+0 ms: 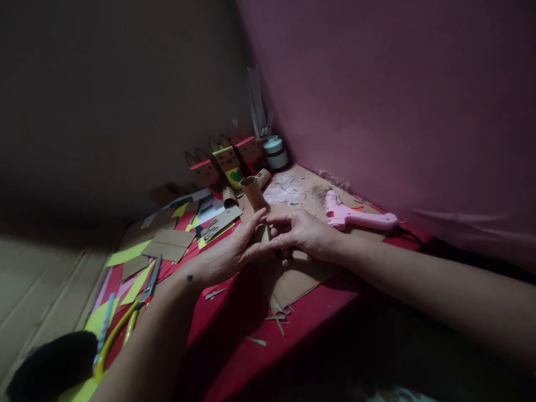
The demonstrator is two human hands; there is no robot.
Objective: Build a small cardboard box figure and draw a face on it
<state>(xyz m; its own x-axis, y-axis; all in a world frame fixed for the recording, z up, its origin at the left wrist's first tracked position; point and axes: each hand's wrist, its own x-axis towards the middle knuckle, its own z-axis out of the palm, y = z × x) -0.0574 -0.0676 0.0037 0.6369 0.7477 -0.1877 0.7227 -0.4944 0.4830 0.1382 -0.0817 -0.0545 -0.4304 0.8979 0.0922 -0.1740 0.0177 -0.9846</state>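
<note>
Near the middle of the table, my left hand (pixel 238 245) and my right hand (pixel 299 233) meet around a small piece of cardboard (pixel 265 233). Both hands grip it, with the fingers of the right hand bent and close together. Much of the piece is hidden by my fingers. Just beyond my fingertips stands an upright brown cardboard tube (pixel 253 194), its top end open. Under my hands lies a flat cardboard sheet (pixel 293 282), with thin paper scraps (pixel 278 317) at its near edge.
A pink glue gun (pixel 360 215) lies to the right, by the wall. Behind are animal-faced cardboard figures (pixel 228 162) and a lidded jar (pixel 275 153). Yellow-handled scissors (pixel 121 324), a cutter (pixel 104 326) and coloured paper (pixel 129 253) cover the left side of the red table (pixel 234 346).
</note>
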